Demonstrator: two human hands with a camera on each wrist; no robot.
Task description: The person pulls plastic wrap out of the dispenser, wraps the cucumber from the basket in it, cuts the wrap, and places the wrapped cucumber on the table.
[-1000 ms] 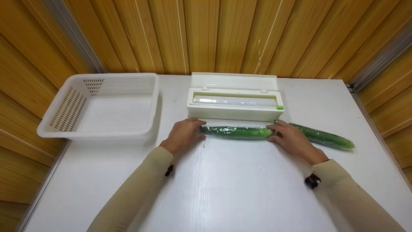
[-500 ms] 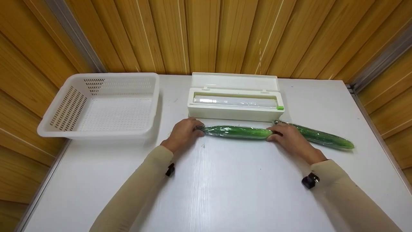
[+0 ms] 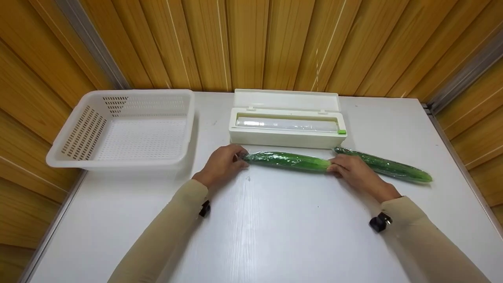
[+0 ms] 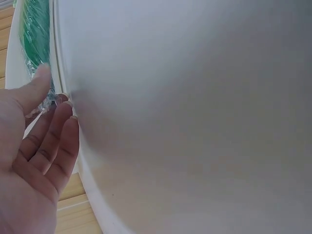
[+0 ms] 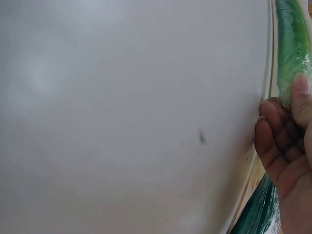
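A cucumber (image 3: pixel 287 161) wrapped in clear cling film lies crosswise in front of the white film dispenser (image 3: pixel 289 137). My left hand (image 3: pixel 222 163) pinches the film at its left end; in the left wrist view the bunched film (image 4: pixel 48 103) sits between thumb and fingers. At the cucumber's paler right end, my right hand (image 3: pixel 355 173) pinches the tip, and in the right wrist view the thumb presses on that green end (image 5: pixel 291 83). A second wrapped cucumber (image 3: pixel 397 167) lies at a slant just beyond the right hand, partly hidden by it.
The dispenser's lid (image 3: pixel 287 100) stands raised at the back, with a roll of film (image 3: pixel 287 124) inside and a green slider (image 3: pixel 342 132) at its right end. To the left is a white perforated basket (image 3: pixel 118 163). Wood-patterned panels (image 3: pixel 247 47) rise behind the white table (image 3: pixel 283 228).
The cucumber has turned slightly about its length, its right end shifting a little toward me. My right fingers have closed in from resting at the end to pinching the tip. The left hand barely moved.
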